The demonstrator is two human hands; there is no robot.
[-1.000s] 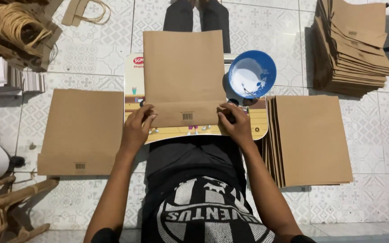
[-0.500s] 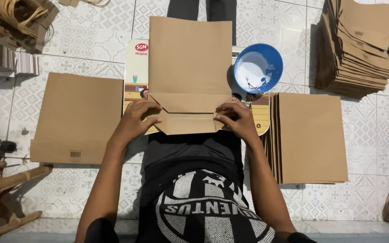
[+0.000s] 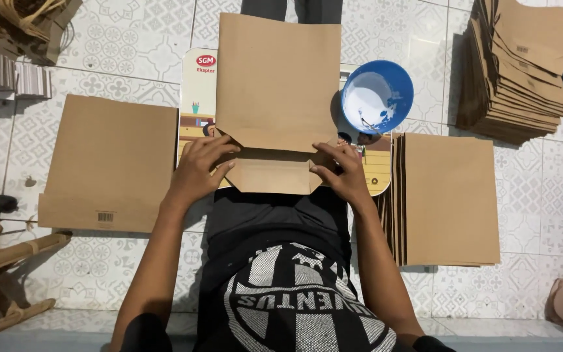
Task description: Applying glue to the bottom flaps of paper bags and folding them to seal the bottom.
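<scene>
Brown paper bag [image 3: 277, 85] flat on a printed board [image 3: 197, 91] in front of me; my left hand [image 3: 201, 171] and right hand [image 3: 340, 174] press open-fingered on its folded bottom flap, pinning the creases. Blue bowl [image 3: 377, 96] sits just beside, finished bags [image 3: 447, 199] stacked right.

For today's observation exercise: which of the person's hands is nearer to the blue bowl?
Right. The right hand presses the paper bag's fold just below the blue bowl; the left hand lies across the bag, farther away.
</scene>
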